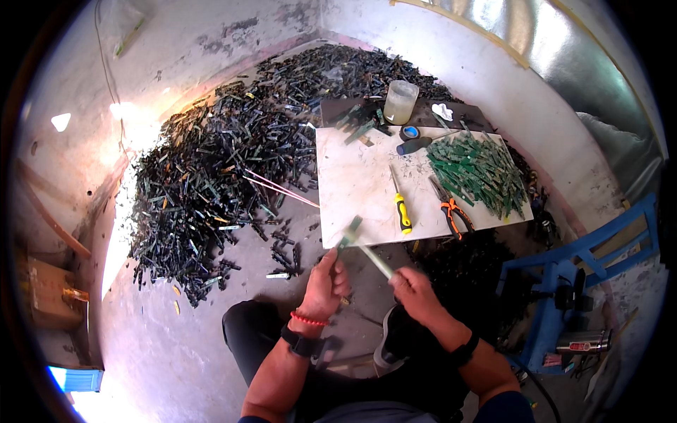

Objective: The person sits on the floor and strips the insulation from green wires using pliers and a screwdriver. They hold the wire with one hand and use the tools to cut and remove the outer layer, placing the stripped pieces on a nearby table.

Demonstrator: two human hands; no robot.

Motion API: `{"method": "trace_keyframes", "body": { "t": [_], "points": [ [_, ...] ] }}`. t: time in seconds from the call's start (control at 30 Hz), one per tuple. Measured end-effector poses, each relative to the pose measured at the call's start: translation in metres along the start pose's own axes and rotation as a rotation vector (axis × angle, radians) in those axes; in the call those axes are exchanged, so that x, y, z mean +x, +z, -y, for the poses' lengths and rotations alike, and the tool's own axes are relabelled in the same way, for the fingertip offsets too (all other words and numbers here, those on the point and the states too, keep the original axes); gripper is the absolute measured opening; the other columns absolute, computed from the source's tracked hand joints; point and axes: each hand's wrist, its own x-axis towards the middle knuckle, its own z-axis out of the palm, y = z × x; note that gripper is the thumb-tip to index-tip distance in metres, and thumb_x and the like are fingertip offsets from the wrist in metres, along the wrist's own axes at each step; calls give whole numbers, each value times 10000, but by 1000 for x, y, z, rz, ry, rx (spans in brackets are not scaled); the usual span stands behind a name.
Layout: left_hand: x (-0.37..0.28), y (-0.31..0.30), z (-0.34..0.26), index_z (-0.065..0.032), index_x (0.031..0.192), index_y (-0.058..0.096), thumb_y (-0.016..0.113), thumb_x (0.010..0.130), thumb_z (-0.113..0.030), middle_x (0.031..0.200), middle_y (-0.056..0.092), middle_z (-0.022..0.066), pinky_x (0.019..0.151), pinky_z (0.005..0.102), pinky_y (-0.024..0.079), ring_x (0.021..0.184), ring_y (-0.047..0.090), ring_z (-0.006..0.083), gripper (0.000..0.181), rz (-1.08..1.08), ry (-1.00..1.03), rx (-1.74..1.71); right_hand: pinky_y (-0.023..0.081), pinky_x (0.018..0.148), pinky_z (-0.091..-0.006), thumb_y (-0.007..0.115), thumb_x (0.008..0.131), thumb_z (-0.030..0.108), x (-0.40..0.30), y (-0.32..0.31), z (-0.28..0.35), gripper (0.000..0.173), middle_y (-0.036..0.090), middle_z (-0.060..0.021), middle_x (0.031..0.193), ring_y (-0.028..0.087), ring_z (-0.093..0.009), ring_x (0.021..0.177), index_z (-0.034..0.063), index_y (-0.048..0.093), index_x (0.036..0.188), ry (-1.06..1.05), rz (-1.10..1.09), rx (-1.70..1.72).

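In my left hand (329,280) I hold a narrow green circuit board strip (349,232), its far end raised near the white board's front edge. My right hand (415,293) grips a pale, blurred strip-like thing (376,261), whose tip points at the green strip; whether they touch I cannot tell. On the white board (354,174) lie a yellow and black screwdriver (403,214) and long-nose pliers with orange and black handles (454,214). A heap of green circuit board strips (470,166) covers the board's right side.
Behind are a dark screwdriver handle (414,145), a blue-cored tape roll (410,132) and a cloudy plastic cup (401,102). A large pile of dark strip-shaped parts (222,174) spreads over the floor at left and back. A blue chair (550,296) stands at right, a cardboard box (55,293) at left.
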Motion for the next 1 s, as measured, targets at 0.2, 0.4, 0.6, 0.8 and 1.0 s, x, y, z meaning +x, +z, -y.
{"method": "trace_keyframes", "body": {
  "t": [0.2, 0.4, 0.6, 0.8, 1.0],
  "points": [
    [-3, 1, -1, -125, 675, 408, 482, 952, -326, 543, 324, -26, 420, 245, 236, 441, 266, 94, 349, -27, 85, 96, 356, 487, -254, 526, 943, 194, 1, -11, 22, 222, 474, -1, 615, 441, -74, 545, -11, 553, 863, 195, -30, 211],
    [-1, 0, 6, -138, 623, 458, 553, 931, -278, 526, 377, -50, 407, 213, 216, 432, 302, 48, 351, -80, 185, 264, 395, 521, -289, 538, 927, 174, -3, -16, 19, 216, 518, -64, 630, 473, -116, 562, -22, 589, 849, 45, -84, -98],
    [-2, 1, 7, -93, 658, 482, 525, 943, -325, 529, 417, -15, 399, 230, 242, 424, 335, 66, 369, -90, 260, 482, 332, 490, -231, 526, 940, 162, -12, -18, 20, 202, 460, 16, 614, 399, -56, 555, -10, 589, 853, -83, 24, -44],
    [-5, 8, 4, -90, 691, 482, 516, 946, -338, 532, 407, -15, 408, 224, 237, 426, 335, 69, 358, -129, 242, 504, 426, 562, -326, 568, 919, 162, -11, -23, 21, 186, 523, -131, 656, 505, -208, 580, -15, 577, 863, -56, -31, -125],
    [-3, 3, 7, -93, 683, 473, 516, 948, -337, 534, 387, -22, 403, 227, 225, 426, 309, 68, 363, -113, 264, 462, 415, 543, -305, 543, 937, 173, 0, -37, 22, 199, 518, -109, 648, 487, -181, 560, -14, 567, 874, -49, -274, -208]
  ]
}}
